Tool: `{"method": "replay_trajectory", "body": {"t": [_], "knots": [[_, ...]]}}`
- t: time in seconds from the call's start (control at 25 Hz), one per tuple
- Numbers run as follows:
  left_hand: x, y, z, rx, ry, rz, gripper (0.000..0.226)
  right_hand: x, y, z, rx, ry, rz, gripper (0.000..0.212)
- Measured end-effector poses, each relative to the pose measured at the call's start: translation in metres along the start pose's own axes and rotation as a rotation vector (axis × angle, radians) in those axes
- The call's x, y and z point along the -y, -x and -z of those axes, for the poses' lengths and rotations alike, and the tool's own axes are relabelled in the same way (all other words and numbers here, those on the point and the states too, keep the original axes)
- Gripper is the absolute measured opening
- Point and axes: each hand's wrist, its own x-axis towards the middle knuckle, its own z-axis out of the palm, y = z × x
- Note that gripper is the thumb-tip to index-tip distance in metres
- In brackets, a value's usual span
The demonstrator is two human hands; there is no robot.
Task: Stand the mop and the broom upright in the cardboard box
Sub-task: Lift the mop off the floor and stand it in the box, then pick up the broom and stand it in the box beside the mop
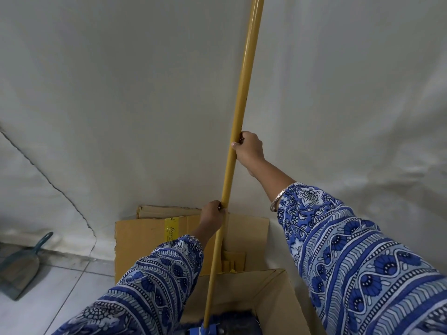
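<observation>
Between the hands runs the mop (238,131) pole: right hand (249,151) wrapped shut around it high up, left hand (212,213) wrapped shut lower, just above the box (273,298). Pole leans slightly, top tipped to the right and toward the wall (121,93).

Mop head sits below both hands, at the bottom edge of view, blue fibres and clip showing inside the box. Can't tell if it's flat on the box floor or hung up on a wall.

Step in hand, my read: seating the mop upright. To do it well:
- keep the two grips apart on the pole, gives leverage against tipping
- push straight down along the pole, not sideways, box is light card and could slide or fold
- lean the top against the wall behind before letting go
- release left first, right last, check it stays

Box contents: mop head only, as far as I can see. Far flap (145,240) is folded out beyond the left hand, taped with yellow strip. Some card pieces stand past the far rim, just right of the pole; unclear if inside or behind.

Broom: not in view. Dustpan (21,269) lies on the floor (55,301), well left of the left hand.
</observation>
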Motion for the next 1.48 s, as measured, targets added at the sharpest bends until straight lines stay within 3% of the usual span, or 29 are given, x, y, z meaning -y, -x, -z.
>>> {"method": "replay_trajectory", "body": {"t": [0.2,0.44,0.52,0.6,0.72,0.92,1.04,1.2,1.48], "knots": [[-0.001,0.019,0.012,-0.011,0.069,0.045,0.044,-0.003,0.009,0.005,0.021,-0.047,-0.059,0.051],[0.042,0.052,0.083,-0.084,-0.011,0.040,0.030,-0.009,0.043,-0.021,-0.424,-0.015,0.005,0.046],[0.078,0.071,0.123,-0.136,-0.014,0.076,0.014,-0.005,0.069,-0.047,-0.491,-0.001,0.006,0.047],[0.128,0.092,0.168,-0.194,-0.012,0.122,0.019,0.003,0.097,-0.085,-0.496,-0.018,0.012,0.049],[0.217,0.137,0.249,-0.269,0.001,0.204,0.029,0.021,0.151,-0.163,-0.401,-0.015,-0.001,0.047],[0.366,0.226,0.399,-0.359,-0.015,0.370,0.021,0.059,0.245,-0.313,-0.166,0.004,-0.049,0.042],[0.436,0.250,0.462,-0.398,-0.045,0.471,0.028,0.073,0.282,-0.391,-0.035,0.000,-0.175,0.039],[0.506,0.235,0.500,-0.356,-0.052,0.539,0.027,0.063,0.305,-0.484,0.134,0.023,-0.341,0.037],[0.657,0.182,0.502,-0.067,-0.227,0.630,0.022,-0.037,0.325,-0.661,0.295,-0.041,-0.788,0.038]]}}
